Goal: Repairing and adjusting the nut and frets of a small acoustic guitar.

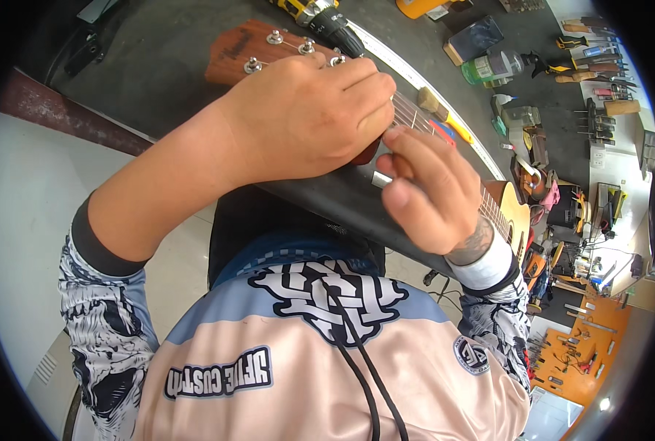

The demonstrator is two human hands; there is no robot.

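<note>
An acoustic guitar lies across the dark bench, its brown headstock at the upper left and its pale body at the right. My left hand is closed over the neck just beside the tuning pegs; what its curled fingers hold is hidden. Close by on the right, my right hand reaches over the strings, fingers stretched out and thumb apart, with nothing visible in it. Its fingertips come near the left hand's fingers. A small silvery piece shows under its thumb.
Beyond the neck lie a yellow and black drill, a long metal ruler and a yellow-handled brush. A green spray bottle stands farther back. Hand tools line the right side, and an orange tool board is at the lower right.
</note>
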